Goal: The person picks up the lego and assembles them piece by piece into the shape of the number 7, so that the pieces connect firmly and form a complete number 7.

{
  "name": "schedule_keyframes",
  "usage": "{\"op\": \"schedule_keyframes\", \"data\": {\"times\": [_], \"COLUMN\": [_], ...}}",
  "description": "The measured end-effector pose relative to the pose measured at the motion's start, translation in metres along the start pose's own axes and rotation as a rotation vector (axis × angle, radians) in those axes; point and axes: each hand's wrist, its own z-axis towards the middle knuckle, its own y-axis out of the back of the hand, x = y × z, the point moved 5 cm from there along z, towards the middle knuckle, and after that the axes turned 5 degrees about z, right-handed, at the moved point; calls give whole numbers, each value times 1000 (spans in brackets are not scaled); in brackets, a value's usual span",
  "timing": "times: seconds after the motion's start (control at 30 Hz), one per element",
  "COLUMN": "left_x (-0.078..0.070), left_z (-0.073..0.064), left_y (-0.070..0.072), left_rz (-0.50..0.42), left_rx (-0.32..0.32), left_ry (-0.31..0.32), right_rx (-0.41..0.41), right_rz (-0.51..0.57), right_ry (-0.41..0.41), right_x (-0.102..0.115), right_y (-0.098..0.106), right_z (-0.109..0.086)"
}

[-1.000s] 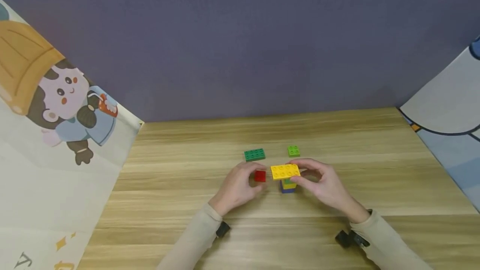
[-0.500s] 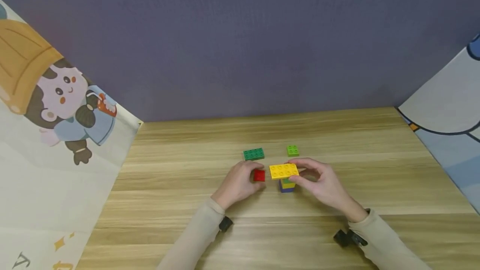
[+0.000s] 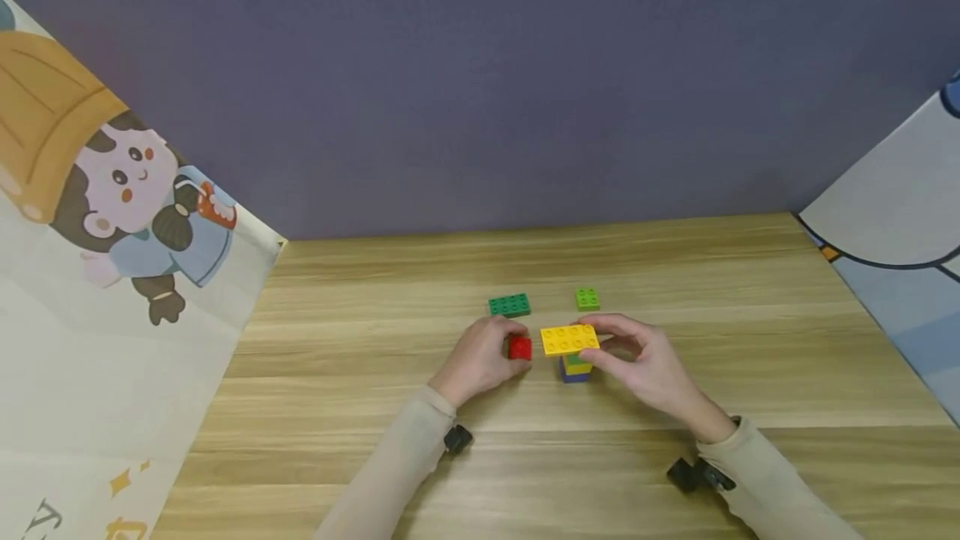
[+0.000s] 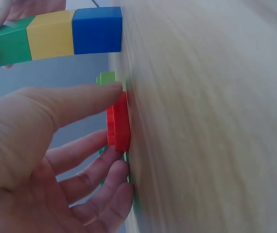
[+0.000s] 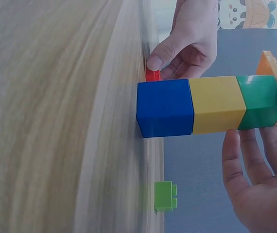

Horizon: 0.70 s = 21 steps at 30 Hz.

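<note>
My left hand (image 3: pixel 480 361) pinches a red building brick (image 3: pixel 520 347) at table level, thumb on one side and fingers on the other. Right of it stands a short tower of stacked bricks: blue (image 5: pixel 164 108) at the bottom, yellow (image 5: pixel 217 104) in the middle, green (image 5: pixel 260 102) above. A flat yellow eight-stud brick (image 3: pixel 568 340) lies across the tower's top and overhangs it to the left. Thumb and fingers of my right hand (image 3: pixel 641 361) grip this flat brick by its right end. In the wrist views it looks orange.
A dark green eight-stud brick (image 3: pixel 509 305) lies behind my left hand. Behind the tower is a small lime-green brick (image 3: pixel 587 299). The wooden table (image 3: pixel 360 290) ends at a dark blue-grey panel (image 3: pixel 480 107), with printed panels at both sides.
My left thumb and fingers have drawn together onto the red brick, which now appears slightly turned. The right hand and the tower stay in place.
</note>
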Motion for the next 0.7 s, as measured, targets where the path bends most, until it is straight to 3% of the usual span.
{"op": "schedule_keyframes", "data": {"times": [0.23,0.7], "left_x": [-1,3], "left_z": [2,0], "left_y": [0,4], "left_rz": [24,-21], "left_rx": [-26,-32], "left_ry": [3,46], "right_rx": [-2,1], "right_rz": [4,-4], "right_ry": [2,-10], "right_x": [-1,0], "right_y": [0,0], "right_z": [0,0]}}
